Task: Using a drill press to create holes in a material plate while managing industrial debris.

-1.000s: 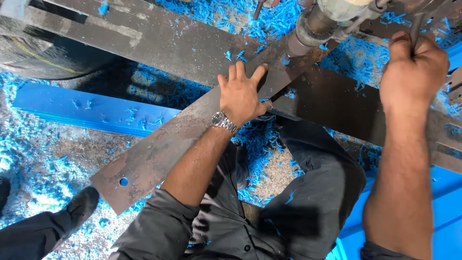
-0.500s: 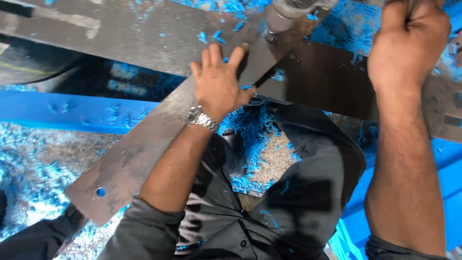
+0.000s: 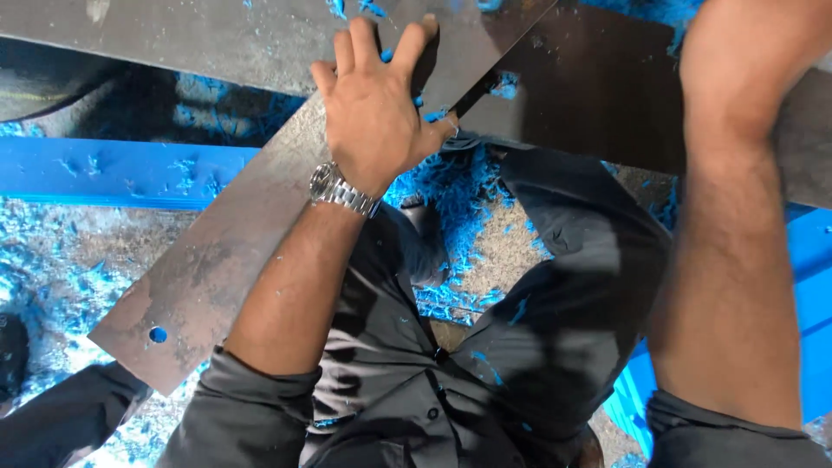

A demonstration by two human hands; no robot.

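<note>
The left hand (image 3: 374,113) lies flat, fingers (image 3: 364,48) spread and unclenched, pressing a long metal strip (image 3: 217,277) (one hole near its lower end) that slants across a blue beam (image 3: 104,173). The right forearm (image 3: 737,260) reaches up; its hand is out of view.

Grey concrete floor (image 3: 69,251) littered with bright blue shavings (image 3: 451,191); a blue painted metal beam (image 3: 113,173) crosses it.
</note>
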